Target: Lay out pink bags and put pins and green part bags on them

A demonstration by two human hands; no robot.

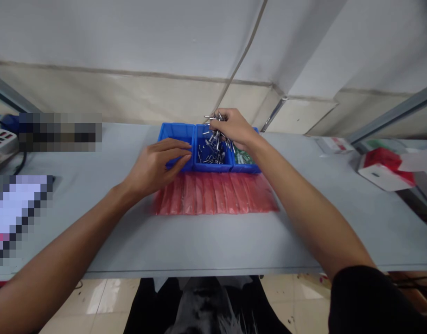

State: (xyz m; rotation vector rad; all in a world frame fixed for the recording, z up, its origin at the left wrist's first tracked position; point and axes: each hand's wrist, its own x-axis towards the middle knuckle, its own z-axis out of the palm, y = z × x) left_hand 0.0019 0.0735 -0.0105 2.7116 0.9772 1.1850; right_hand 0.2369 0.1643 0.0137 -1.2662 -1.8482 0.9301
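"Head view first: what lay closest, and how did the hands stand?"

"Two forearms reached out from a black shirt across the grey bench. The hands were apart. The left hand was open, its fingers stretched out just beside the middle blue bin, and it held nothing that showed. The right hand was closed around a bunch of silver metal pins, directly over that bin."

"What lay beyond the hands on the bench?"

"A flat row of red plastic bags, long side running left to right, reached the bins' front edge."

"Where were the other pins, and which way did they point?"

"Loose pins lay jumbled in the middle bin, tilted every way, with no shared long axis. The bunch splayed too, several shafts sticking out toward the left. The right hand was nearer; the left stayed to the bin's left."

"And farther off?"

"A left blue bin and a right blue bin with green packets flanked the middle one, touching it. A red-and-white carton sat off to the right, before the white wall."
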